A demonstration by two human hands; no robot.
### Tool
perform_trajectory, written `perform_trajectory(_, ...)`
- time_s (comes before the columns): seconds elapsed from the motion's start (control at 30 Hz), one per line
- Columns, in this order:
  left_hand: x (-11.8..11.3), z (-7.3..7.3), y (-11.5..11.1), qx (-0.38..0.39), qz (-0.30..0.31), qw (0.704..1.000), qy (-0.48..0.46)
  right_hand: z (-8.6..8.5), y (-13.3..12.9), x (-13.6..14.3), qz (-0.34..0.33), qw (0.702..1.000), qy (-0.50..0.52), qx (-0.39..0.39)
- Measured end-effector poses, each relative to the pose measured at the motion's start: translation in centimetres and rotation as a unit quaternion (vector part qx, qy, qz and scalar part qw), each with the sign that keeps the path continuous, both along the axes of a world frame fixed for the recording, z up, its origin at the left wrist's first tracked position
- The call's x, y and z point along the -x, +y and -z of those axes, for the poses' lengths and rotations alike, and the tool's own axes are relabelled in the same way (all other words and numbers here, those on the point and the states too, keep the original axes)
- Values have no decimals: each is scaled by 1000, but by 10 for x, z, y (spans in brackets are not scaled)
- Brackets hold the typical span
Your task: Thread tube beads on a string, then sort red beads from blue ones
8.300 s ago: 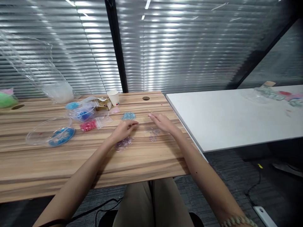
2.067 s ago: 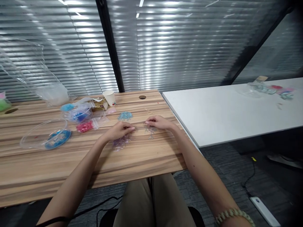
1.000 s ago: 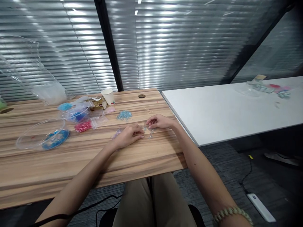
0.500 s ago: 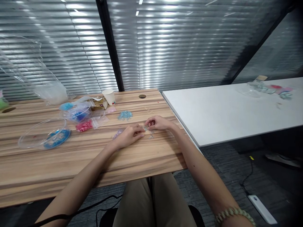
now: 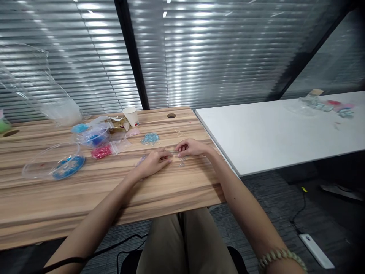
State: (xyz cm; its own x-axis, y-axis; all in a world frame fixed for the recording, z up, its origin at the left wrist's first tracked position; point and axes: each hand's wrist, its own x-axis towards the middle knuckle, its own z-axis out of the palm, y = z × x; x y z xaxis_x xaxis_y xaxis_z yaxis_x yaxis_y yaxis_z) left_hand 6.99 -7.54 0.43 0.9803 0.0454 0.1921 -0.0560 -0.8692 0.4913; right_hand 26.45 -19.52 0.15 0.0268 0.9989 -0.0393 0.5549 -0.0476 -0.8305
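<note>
My left hand [image 5: 154, 163] rests on the wood-grain table, thumb and fingers close together at its tip. Opposite it, my right hand [image 5: 190, 147] has its fingers curled in and the thumb near the forefinger. Whatever either hand pinches is too small to make out. Just below the right fingers lie a few thin, clear, stick-like pieces [image 5: 181, 164]. A small pile of pale purple pieces [image 5: 140, 160] is partly hidden behind the left hand. Farther back sits a heap of light blue, thin pieces [image 5: 149, 138].
On the left are a clear round tub [image 5: 30, 175] with blue contents, a bag of red pieces [image 5: 102, 151] and another clear container [image 5: 98, 137]. A paper cup [image 5: 131, 116] stands at the back. A white table [image 5: 256, 137] adjoins on the right.
My hands have drawn slightly apart: the left moved a little left, the right a little right and up. The small piles look unchanged.
</note>
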Motion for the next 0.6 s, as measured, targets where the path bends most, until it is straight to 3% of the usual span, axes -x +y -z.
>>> perform_trajectory(0.6, 0, -1, 6, 5, -13, 1000, -16, 10, 8, 11, 45, 997, -19, -59)
